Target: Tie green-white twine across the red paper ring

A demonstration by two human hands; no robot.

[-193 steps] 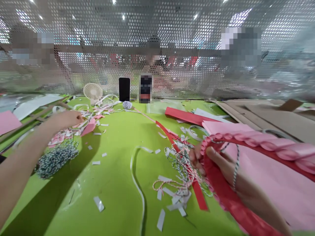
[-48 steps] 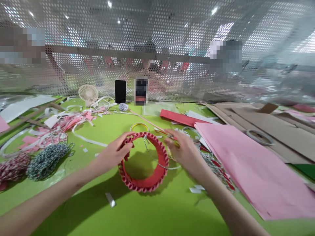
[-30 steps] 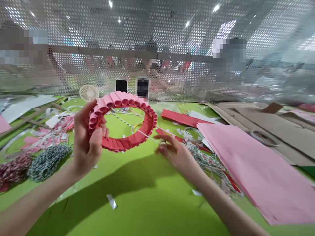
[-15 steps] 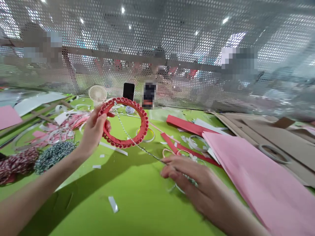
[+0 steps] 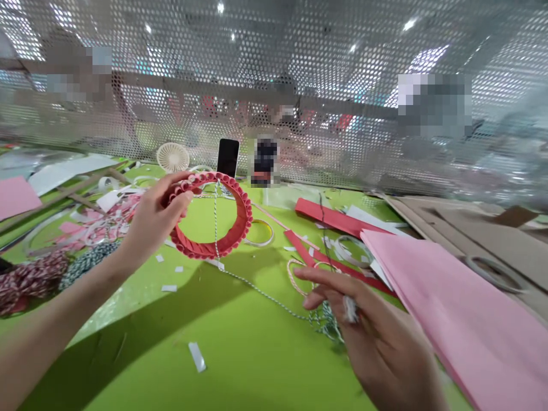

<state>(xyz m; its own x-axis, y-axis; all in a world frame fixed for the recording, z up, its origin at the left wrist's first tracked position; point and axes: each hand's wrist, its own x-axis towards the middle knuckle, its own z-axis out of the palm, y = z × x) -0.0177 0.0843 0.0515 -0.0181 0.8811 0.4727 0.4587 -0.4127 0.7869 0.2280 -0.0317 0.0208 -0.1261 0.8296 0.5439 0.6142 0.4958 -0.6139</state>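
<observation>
My left hand (image 5: 160, 214) grips the left side of a red paper ring (image 5: 245, 214) with a scalloped outer edge, held above the green table. A green-and-white cord (image 5: 257, 288) hangs from the ring's top, crosses its opening and runs along the table to a small tangle (image 5: 327, 322) beside my right hand. My right hand (image 5: 355, 314) is at the right, index finger stretched out and the others partly bent, apart from the ring. Something white and fluffy (image 5: 350, 309) shows between its fingers.
Pink sheets (image 5: 436, 297), red strips (image 5: 338, 220) and cardboard (image 5: 454, 222) lie at the right. Cord bundles (image 5: 34, 279) and paper scraps (image 5: 107, 220) are at the left. A tape roll (image 5: 261, 233), a phone (image 5: 228, 157) and a fan (image 5: 172, 157) stand farther back, before a perforated screen (image 5: 321, 137).
My right hand has let go of the taut cord, which now hangs down and lies slack. The ring has turned and shifted slightly left. White fluff now shows in my right hand.
</observation>
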